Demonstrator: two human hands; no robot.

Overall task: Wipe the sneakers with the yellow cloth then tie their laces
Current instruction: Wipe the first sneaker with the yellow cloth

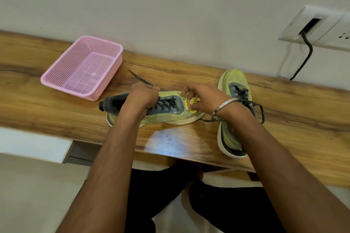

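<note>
Light: soft and even, fairly bright.
Glare: a white shiny patch on the wooden table [168, 138], at 6 o'clock from the sideways sneaker [161, 117].
Shadows: faint, under the pink basket [83, 66].
Blur: the arms at the bottom look smeared.
Edges: the table bends and tilts.

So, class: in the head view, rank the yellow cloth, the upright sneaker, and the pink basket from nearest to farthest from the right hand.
1. Yellow cloth: held in the right hand.
2. Upright sneaker: just right, partly behind the wrist.
3. Pink basket: far left by the wall.
</note>
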